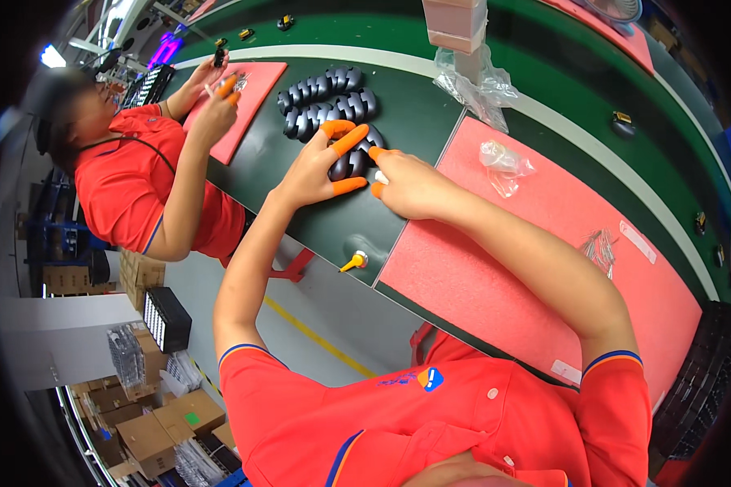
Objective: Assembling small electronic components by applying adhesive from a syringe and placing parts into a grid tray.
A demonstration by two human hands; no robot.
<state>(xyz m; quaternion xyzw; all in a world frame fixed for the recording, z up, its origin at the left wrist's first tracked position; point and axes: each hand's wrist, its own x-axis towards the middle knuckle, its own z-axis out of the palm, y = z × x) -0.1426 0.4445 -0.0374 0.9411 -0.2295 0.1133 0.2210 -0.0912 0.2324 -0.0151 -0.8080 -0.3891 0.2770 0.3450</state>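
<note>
My left hand (310, 170), with orange finger covers, is on the green bench. Its thumb and forefinger bracket some glossy black curved parts (348, 167), touching their edges. My right hand (414, 187), also in orange finger covers, is closed at the right side of those parts, its forefinger pointing toward them. A small white thing (380, 176) shows at its bent fingers; its kind is unclear. Beyond my left hand, more black curved parts (321, 88) lie in rows. A small yellow-tipped object (355, 260) stands near the bench's front edge.
A pink mat (463, 243) under my right arm bears a clear plastic bag (503, 162) and thin metal pieces (599, 250). A post (456, 28) rises behind. To the left, a co-worker (146, 162) handles small parts over another pink mat (256, 97). Black trays (698, 381) stand far right.
</note>
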